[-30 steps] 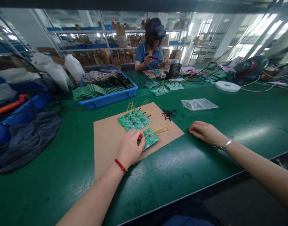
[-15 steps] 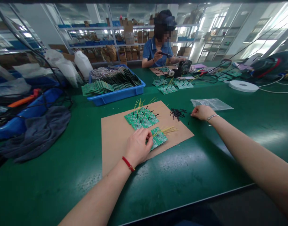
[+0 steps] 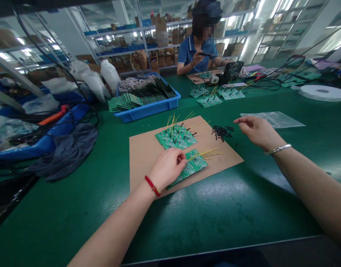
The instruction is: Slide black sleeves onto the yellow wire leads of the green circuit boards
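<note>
My left hand (image 3: 170,167) rests on green circuit boards (image 3: 196,163) on the brown cardboard. Its fingers are curled, thumb against forefinger, around the yellow wires (image 3: 209,152) that fan out to the right across the board. My right hand (image 3: 258,131) hovers right of a pile of short black tubes (image 3: 222,132), in front of a clear plastic bag (image 3: 285,119). Its fingers are drawn together in a pinch; whatever lies between the tips is too small to make out. Behind my left hand sits another stack of boards (image 3: 177,136), with yellow wires and black tubes standing up.
A blue tray (image 3: 152,109) full of upright boards stands behind the cardboard sheet (image 3: 142,159). Across the green table a person (image 3: 196,55) holds a dark tool near a black fan (image 3: 233,70). A white tape roll (image 3: 323,92) lies right; a dark cloth (image 3: 67,152) lies left.
My right hand has lifted off the table beside the black tubes and come nearer to me. My left hand keeps its place on the boards. The camera view has turned slightly.
</note>
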Demonstrator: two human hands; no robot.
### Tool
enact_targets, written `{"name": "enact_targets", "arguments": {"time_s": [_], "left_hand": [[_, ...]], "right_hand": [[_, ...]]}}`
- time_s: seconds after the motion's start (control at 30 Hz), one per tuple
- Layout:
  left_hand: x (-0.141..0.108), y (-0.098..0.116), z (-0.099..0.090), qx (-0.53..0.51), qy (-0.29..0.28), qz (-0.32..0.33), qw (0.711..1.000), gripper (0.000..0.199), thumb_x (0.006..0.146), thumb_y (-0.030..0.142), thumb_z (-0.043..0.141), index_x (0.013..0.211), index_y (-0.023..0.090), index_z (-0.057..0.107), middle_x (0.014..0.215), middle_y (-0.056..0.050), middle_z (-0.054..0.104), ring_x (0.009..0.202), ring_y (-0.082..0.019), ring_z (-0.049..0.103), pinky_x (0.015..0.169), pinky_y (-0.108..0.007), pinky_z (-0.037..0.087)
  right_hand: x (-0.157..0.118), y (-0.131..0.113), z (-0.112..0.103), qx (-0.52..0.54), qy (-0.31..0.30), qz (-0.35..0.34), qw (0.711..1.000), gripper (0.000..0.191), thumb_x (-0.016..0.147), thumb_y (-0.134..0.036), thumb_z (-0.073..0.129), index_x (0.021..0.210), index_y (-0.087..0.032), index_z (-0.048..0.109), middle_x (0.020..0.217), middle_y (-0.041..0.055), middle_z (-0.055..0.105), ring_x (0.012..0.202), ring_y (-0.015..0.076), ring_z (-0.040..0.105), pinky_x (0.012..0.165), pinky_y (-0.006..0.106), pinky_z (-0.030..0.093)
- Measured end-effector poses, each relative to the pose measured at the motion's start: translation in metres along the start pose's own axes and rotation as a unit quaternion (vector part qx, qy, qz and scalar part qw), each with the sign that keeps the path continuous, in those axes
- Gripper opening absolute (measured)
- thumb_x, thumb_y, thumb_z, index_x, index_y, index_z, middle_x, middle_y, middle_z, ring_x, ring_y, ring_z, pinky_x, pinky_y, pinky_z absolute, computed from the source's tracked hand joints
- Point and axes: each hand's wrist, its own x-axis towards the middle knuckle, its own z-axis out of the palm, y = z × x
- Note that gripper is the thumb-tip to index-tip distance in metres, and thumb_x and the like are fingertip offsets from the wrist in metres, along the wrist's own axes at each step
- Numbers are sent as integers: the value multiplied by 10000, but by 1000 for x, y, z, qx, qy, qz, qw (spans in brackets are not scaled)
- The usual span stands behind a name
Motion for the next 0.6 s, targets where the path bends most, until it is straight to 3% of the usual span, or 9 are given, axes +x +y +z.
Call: {"name": "enact_targets", "arguments": {"time_s": [0.07,0.13,0.27,0.4,0.6], "left_hand": [[6,4,2,29,-8,-1,1000,105,795,203,546,717,175,609,722,-26,636,666,-163,569,588,-267,370],[12,9,4,51,-23,-13,998,123,784,195,545,684,174,615,678,-27,640,621,-161,566,576,-268,363],[20,15,3,84,-66,-31,994,174,797,185,508,673,170,629,608,-31,628,549,-162,553,569,-276,377],[22,19,2,142,-84,-19,986,220,828,176,454,715,142,639,654,-71,644,600,-195,589,595,-302,414],[17,18,17,179,-61,-12,982,204,836,136,421,833,98,621,821,-134,652,783,-241,615,725,-348,463]], "right_hand": [[-13,-30,3,158,-50,7,986,218,820,-257,485,908,-155,657,670,28,577,593,140,516,587,275,394],[-29,-59,12,292,-103,4,951,184,815,-289,526,864,-157,644,687,16,573,602,121,502,603,266,401],[-53,-97,30,401,-175,-11,899,191,803,-328,599,862,-154,653,698,6,579,654,114,512,644,261,411],[-60,-106,43,470,-170,3,866,203,792,-339,640,886,-159,660,762,9,600,697,109,529,676,261,424],[-64,-92,62,536,-109,55,835,213,756,-363,685,857,-177,660,843,22,644,742,114,571,737,280,459]]}}
